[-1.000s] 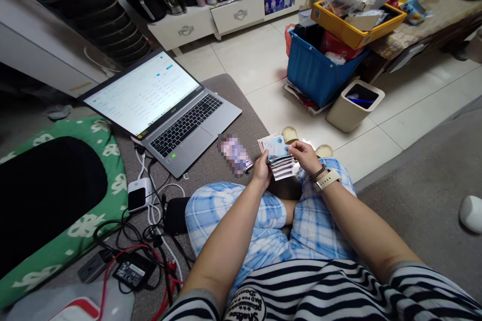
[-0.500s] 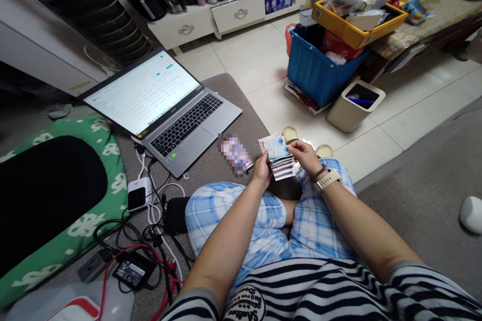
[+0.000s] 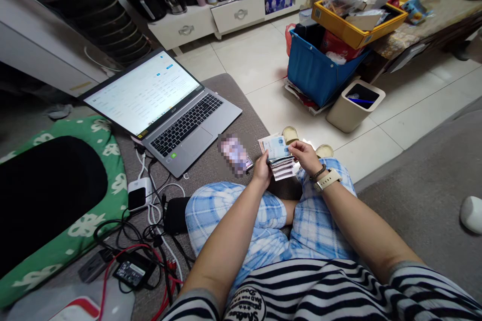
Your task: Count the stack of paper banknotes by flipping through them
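Note:
My left hand [image 3: 262,168] grips the left side of a fanned stack of cards [image 3: 283,168], its thumb on top. The uppermost card [image 3: 277,147] is pale blue with printed text and a small portrait at its right end; it resembles an ID card. My right hand [image 3: 306,156] pinches that card's right edge between thumb and fingers. Lower cards show as layered edges towards my lap, and a pinkish one peeks out at the upper left. Left of my hands lies a phone [image 3: 235,154], its screen blurred out. Both hands hover above my crossed legs in blue plaid trousers [image 3: 222,210].
An open laptop [image 3: 196,130] sits on the grey seat. Tangled cables [image 3: 150,241] and a small white device [image 3: 139,194] lie to the left, beside a green cushion [image 3: 85,225]. Beyond the seat stand a beige bin [image 3: 348,115] and a loaded blue box [image 3: 316,67].

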Tool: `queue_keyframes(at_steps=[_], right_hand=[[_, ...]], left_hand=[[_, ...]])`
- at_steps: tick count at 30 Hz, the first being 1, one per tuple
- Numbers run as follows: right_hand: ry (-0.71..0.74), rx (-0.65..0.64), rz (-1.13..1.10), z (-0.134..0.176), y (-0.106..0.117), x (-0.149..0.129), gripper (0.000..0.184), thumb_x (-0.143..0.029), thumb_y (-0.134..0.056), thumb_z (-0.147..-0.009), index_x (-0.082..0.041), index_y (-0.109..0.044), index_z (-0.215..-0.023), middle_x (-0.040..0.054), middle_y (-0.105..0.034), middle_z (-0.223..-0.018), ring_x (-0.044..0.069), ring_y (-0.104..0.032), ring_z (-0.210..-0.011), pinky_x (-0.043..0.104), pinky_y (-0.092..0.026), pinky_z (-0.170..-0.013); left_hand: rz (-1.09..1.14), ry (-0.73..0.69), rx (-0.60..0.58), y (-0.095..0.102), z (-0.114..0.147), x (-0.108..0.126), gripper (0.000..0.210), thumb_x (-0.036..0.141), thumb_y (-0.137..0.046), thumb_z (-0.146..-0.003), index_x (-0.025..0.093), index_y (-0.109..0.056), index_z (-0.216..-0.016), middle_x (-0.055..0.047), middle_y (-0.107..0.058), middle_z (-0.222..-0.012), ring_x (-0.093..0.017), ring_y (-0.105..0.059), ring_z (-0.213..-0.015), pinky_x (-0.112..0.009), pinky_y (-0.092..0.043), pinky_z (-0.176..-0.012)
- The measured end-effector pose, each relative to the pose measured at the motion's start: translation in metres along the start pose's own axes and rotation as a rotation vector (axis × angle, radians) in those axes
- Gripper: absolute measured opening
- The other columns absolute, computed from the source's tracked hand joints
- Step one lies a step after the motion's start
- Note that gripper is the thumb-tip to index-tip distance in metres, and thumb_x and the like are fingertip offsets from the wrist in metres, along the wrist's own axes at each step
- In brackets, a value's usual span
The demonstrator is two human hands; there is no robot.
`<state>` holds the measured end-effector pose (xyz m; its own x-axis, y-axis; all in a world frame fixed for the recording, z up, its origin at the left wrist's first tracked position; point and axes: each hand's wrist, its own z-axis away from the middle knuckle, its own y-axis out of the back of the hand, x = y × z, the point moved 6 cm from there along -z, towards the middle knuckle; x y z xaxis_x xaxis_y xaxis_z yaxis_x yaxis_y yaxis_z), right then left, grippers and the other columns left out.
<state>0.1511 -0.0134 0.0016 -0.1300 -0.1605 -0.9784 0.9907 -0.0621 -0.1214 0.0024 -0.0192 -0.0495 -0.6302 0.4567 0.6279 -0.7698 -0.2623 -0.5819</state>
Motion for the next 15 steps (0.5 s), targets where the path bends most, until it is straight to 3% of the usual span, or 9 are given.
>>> queue_keyframes(at_steps=[9,15], right_hand=[[0.0,-0.002,0.011,0.0008,-0.0004,-0.0007,0.037,-0.056,-0.074,-0.066,-0.021,-0.06,-0.066,-0.0031,-0.053,-0.058,0.011,-0.038,-0.051,0.027,-0.032,-0.051],[0.0,-0.05,0.012,0.002,-0.0037,-0.0017,0.043,-0.062,-0.067,-0.074,-0.021,-0.061,-0.067,0.0011,-0.062,-0.057,0.011,-0.039,-0.049,0.028,-0.031,-0.051]], left_hand=[[-0.012,0.005,0.003,-0.0014,0.0008,0.0007,0.027,0.035,-0.073,-0.075,0.012,-0.072,-0.091,-0.012,-0.078,-0.094,-0.03,-0.07,-0.107,-0.041,-0.052,-0.097],[-0.005,-0.005,-0.02,-0.0033,0.003,0.0021,0.031,0.035,-0.076,-0.073,0.01,-0.071,-0.09,-0.013,-0.077,-0.089,-0.032,-0.071,-0.103,-0.044,-0.053,-0.095]])
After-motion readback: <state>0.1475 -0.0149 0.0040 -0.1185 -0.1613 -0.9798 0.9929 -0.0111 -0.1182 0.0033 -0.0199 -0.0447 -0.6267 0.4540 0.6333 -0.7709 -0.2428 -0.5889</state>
